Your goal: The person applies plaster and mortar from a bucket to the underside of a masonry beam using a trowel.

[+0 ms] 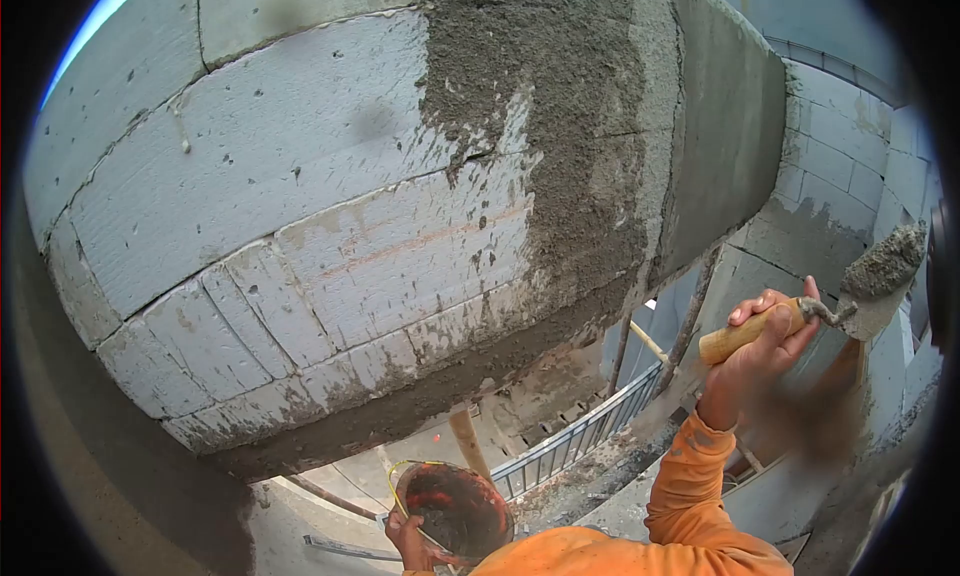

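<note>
My right hand (757, 348) is wrapped round the wooden handle of a trowel (752, 332), raised at the right. A lump of wet grey mortar (886, 260) lies on the trowel's blade. Low in the view, my left hand (408, 538) grips the rim of a bucket (462, 506), whose inside is smeared red and grey; a yellow handle runs along its edge. In front of me is a wall of pale blocks (270, 166). Rough wet mortar (580, 106) covers a band of it, beside a smooth grey column face (725, 126).
A metal railing (580, 431) and upright poles (690, 311) stand below and beyond the wall. Another block wall (835, 151) rises at the far right. Mortar also runs along the wall's lower edge (400, 396). Dark blurred spots sit on the lens.
</note>
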Demonstrator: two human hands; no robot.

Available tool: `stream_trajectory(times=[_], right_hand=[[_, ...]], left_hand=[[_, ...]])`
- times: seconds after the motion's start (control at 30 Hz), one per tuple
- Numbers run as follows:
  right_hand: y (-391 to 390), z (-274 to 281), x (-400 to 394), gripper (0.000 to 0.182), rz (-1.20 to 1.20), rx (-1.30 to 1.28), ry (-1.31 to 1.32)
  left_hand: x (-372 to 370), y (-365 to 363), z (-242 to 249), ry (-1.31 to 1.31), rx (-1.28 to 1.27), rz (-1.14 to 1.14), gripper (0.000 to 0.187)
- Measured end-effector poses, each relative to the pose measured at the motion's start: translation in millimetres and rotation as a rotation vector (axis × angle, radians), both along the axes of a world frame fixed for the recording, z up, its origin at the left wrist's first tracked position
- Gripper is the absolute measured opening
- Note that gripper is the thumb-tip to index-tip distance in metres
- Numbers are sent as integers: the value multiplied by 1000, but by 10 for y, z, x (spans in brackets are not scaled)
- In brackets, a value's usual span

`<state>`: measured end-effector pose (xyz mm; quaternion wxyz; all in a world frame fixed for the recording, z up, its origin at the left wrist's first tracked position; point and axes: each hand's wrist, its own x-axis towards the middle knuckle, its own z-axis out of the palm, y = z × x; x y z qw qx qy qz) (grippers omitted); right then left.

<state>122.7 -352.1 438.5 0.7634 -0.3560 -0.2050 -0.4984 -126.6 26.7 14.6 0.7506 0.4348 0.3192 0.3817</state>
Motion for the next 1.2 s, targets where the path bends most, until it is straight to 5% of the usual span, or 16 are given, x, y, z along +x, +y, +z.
stream_trajectory(times=[0.07,0.17,0.23,0.27,0.33,0.4,0.5,0.7,0.77,0.87,1.0,1.07,1.2], right_hand=[[106,101,38,50,-344,61,-15],[486,52,175,49,-491,26,-10],[1083,-410,454,43,-330,-306,76],[1100,-785,323,41,-378,-1018,263],[869,-1879,-195,35,66,-1520,206],[487,-2623,-571,35,294,-1681,196],[277,-2708,-658,40,510,-1826,482],[665,-3282,-220,33,864,-2089,381],[952,-3413,-205,29,1384,-1981,949],[1329,-3828,-284,30,1635,-1744,1247],[1638,-4004,-602,30,1611,-1747,1214],[1617,-4083,-799,29,1107,-2026,419],[1505,-3864,-585,43,1273,-2174,-16]], left_hand=[[12,-159,352,-3,1,37,58],[-139,-320,762,-2,-45,41,60],[-130,-351,664,-14,-88,12,60],[-208,-325,452,31,-71,18,61],[176,-73,543,13,-30,37,61],[-145,-263,539,-107,-119,2,56],[-204,-284,533,60,-153,43,44],[-20,-421,525,99,-91,13,43],[56,-525,605,84,-50,-20,51],[140,-741,823,130,35,-100,63],[364,-980,1108,71,24,-126,65],[360,-953,1094,108,37,-176,65],[411,-877,1106,115,46,-200,64]])
